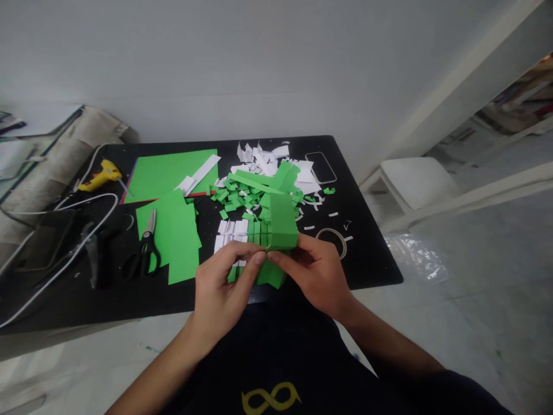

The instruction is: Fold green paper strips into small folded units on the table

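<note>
A folded green paper strip [283, 222] stands up between my two hands near the table's front edge. My left hand [227, 274] pinches its lower left edge between thumb and fingers. From the right, my right hand [317, 268] grips the same strip, thumb in front and fingers behind it. The two thumb tips almost meet. Beneath and behind lie folded white paper pieces [231, 230] and folded green pieces, partly covered by my hands. A heap of small green paper pieces [237, 196] spreads just beyond, with white paper scraps [263, 158] behind it.
Black-handled scissors [147, 248] rest on green sheets [181, 236] at the left. A yellow glue gun [101, 176] and white cable [86, 230] lie farther left. A tape roll [332, 242] is right of my hand, and a phone-shaped outline [320, 167] behind. A white stool [417, 181] stands beyond the table.
</note>
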Demonstrator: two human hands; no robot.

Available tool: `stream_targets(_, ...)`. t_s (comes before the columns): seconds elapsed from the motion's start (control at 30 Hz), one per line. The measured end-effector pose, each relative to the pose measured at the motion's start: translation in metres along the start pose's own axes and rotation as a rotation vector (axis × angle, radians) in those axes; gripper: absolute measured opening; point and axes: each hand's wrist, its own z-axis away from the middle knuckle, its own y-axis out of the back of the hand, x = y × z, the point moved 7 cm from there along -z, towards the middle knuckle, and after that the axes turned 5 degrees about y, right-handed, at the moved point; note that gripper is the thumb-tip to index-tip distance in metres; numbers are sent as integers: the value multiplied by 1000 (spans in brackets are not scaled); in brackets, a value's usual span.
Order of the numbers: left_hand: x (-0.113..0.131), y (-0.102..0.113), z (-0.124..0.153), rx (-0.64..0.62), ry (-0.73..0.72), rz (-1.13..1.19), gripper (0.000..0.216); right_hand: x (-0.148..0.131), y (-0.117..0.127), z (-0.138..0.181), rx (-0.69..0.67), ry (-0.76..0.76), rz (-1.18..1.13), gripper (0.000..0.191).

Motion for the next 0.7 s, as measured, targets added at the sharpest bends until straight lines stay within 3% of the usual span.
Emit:
stream_targets(0.23,-11,0,-1,69,102,88,7,7,4,-2,19,-70,-5,25)
stream_targets(0.47,-15,-4,-4,-10,168,121,11,5,7,-5,28,-79,67,25)
stream_targets(0.7,-21,-2,-4,22,252,141,17,7,9,-6,35,-92,27,19)
